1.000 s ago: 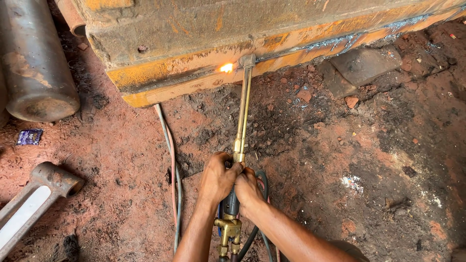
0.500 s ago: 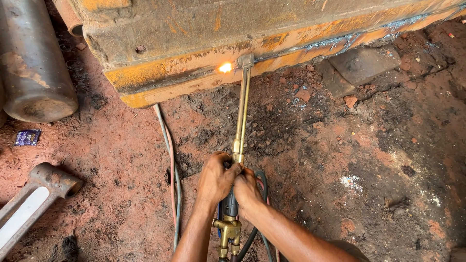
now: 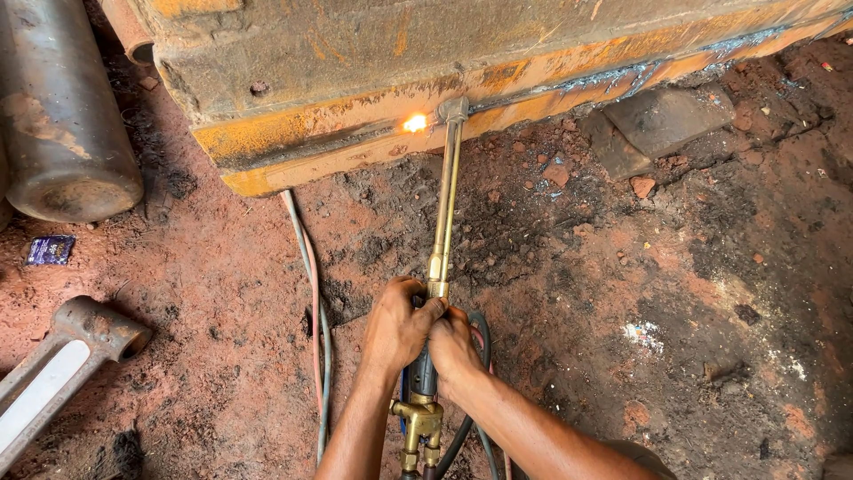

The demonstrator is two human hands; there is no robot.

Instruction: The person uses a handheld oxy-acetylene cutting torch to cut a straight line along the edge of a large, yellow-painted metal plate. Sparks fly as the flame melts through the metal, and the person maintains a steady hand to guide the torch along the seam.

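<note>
Both hands hold the cutting torch by its handle. The left hand wraps its fingers tight around the grip, and the right hand is closed on it just beside the left. The long brass pipe runs from the hands up to the big rusty orange steel block. The torch tip sits at the block's lower edge, and a bright flame spot glows just left of the tip. A dark cut line runs along the block to the right of the tip. The cutting step looks under way. Hoses lie on the red dirt floor below the block, and a grey cylinder lies left of it.
</note>
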